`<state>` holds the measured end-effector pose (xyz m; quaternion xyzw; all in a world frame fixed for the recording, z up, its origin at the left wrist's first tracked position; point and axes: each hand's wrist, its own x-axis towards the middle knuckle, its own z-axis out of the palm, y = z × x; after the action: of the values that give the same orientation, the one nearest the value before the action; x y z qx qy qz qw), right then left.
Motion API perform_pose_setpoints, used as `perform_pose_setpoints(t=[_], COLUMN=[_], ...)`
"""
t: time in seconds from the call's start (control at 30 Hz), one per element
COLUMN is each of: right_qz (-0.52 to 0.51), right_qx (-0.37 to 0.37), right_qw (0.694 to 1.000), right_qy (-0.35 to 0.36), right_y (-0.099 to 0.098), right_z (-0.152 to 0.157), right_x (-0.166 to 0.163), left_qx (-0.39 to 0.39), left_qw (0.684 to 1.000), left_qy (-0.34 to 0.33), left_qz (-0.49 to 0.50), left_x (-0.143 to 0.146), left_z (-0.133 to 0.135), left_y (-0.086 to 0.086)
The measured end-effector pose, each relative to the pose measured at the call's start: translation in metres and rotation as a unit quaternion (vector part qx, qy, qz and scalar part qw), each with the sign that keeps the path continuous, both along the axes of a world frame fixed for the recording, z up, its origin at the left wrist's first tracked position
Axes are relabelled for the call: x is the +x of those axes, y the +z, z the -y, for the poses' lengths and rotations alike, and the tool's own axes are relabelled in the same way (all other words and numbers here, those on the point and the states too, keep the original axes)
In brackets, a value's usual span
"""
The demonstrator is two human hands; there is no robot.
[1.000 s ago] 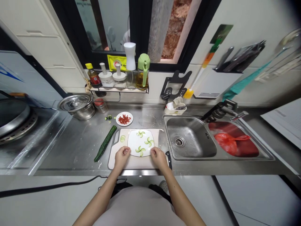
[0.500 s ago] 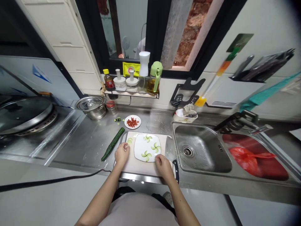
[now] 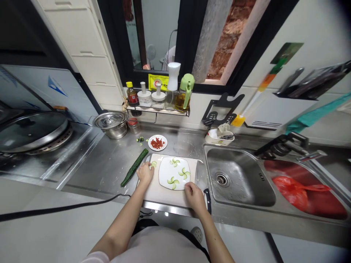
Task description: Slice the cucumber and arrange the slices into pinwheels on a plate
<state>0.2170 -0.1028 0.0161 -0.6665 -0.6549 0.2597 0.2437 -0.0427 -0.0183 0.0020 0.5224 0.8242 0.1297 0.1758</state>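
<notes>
A white plate (image 3: 166,171) lies on a pale cutting board (image 3: 161,195) and carries three pinwheels of cucumber slices (image 3: 184,172). My left hand (image 3: 145,174) is at the board's far left corner, its fingers bent and pinched at a few loose cucumber slices (image 3: 153,164). My right hand (image 3: 194,195) rests on the board with curled fingers holding the plate's near right rim. A half cucumber (image 3: 134,167) lies on the steel counter just left of the board. A black knife handle (image 3: 208,204) shows beside my right wrist.
A small dish of red bits (image 3: 157,143) and cucumber scraps (image 3: 140,139) sit behind the board. The sink (image 3: 238,175) is to the right, with a red bag (image 3: 294,191) in the far basin. A lidded pot (image 3: 111,123), a wok lid (image 3: 33,131) and a condiment shelf (image 3: 159,107) stand behind and left.
My left hand has left the plate's left rim and moved forward to the loose slices at the board's corner. The right hand has stayed at the plate. My view has shifted left.
</notes>
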Motion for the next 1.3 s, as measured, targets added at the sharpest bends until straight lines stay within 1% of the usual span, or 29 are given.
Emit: perform_pose_setpoints(t=[0.2, 0.27, 0.33, 0.4, 0.5, 0.57, 0.6, 0.7, 0.8, 0.93, 1.07, 1.2, 1.3], right_qz=[0.007, 0.005, 0.002, -0.002, -0.016, -0.032, -0.043, -0.072, -0.095, -0.126, -0.127, -0.118, -0.117], right_qx=[-0.008, -0.004, -0.002, -0.001, 0.006, 0.018, 0.026, 0.052, 0.080, 0.091, 0.106, 0.107, 0.102], right_qw=[1.000, 1.000, 1.000, 1.000, 1.000, 0.999, 0.998, 0.995, 0.991, 0.984, 0.979, 0.976, 0.976], right_qy=[0.002, 0.004, 0.004, 0.005, 0.011, 0.020, 0.026, 0.040, 0.058, 0.085, 0.122, 0.145, 0.155], right_y=[-0.001, 0.000, 0.003, 0.006, 0.013, 0.019, 0.023, 0.036, 0.051, 0.067, 0.073, 0.070, 0.068], right_z=[0.000, -0.001, -0.002, -0.004, -0.009, -0.014, -0.018, -0.030, -0.043, -0.057, -0.065, -0.068, -0.068], right_x=[-0.001, -0.002, -0.003, -0.004, -0.008, -0.011, -0.014, -0.023, -0.034, -0.049, -0.060, -0.065, -0.065], left_qx=[0.052, 0.073, 0.093, 0.108, 0.114, 0.113, 0.112, 0.101, 0.081, 0.069, 0.061, 0.053, 0.063], left_qw=[0.997, 0.993, 0.981, 0.953, 0.881, 0.845, 0.837, 0.822, 0.812, 0.807, 0.806, 0.807, 0.809], left_qy=[0.008, 0.016, 0.038, 0.067, 0.092, 0.081, 0.069, 0.031, 0.009, -0.019, -0.046, -0.066, -0.071], left_qz=[0.055, 0.095, 0.164, 0.274, 0.449, 0.516, 0.532, 0.560, 0.577, 0.586, 0.587, 0.585, 0.579], left_x=[-0.002, -0.003, -0.005, -0.006, -0.006, -0.005, -0.004, -0.001, 0.004, 0.013, 0.022, 0.028, 0.029], left_z=[-0.001, -0.003, -0.004, -0.006, -0.007, -0.006, -0.005, -0.001, 0.005, 0.010, 0.012, 0.013, 0.014], left_y=[-0.009, -0.012, -0.014, -0.014, -0.006, 0.003, 0.009, 0.028, 0.044, 0.058, 0.064, 0.065, 0.064])
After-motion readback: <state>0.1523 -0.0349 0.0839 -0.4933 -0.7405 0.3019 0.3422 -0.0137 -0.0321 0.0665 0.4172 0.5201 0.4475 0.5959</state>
